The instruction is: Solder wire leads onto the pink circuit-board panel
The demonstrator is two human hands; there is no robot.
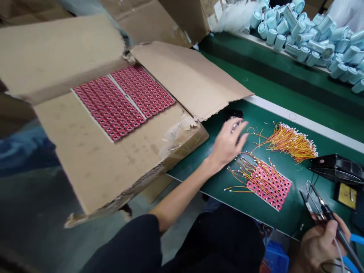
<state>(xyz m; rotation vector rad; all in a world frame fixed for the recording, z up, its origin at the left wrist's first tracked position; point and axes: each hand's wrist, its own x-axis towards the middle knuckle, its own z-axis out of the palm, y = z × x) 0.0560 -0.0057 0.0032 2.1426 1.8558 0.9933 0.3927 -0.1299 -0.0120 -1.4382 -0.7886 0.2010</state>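
Note:
Over the green bench, my left hand (229,142) is open, its fingers apart. It is just in front of a black phone-like device (234,113), which it partly covers; I cannot tell whether they touch. At the lower right, my right hand (322,240) is closed round a soldering iron (331,214). A thin pointed metal tool, like tweezers (306,201), sticks out by the same hand. Between my hands lies a pink circuit board panel (280,189), with yellow and red wires with white connectors lying across it. Behind it is a pile of similar wires (292,142).
An open cardboard box (119,178) on the left bears two red circuit board panels (113,108); its flap (193,76) reaches over the bench. On the right are a black fan (337,168) and yellow sponge (347,196). Many light blue cylindrical cells (313,38) fill the back shelf.

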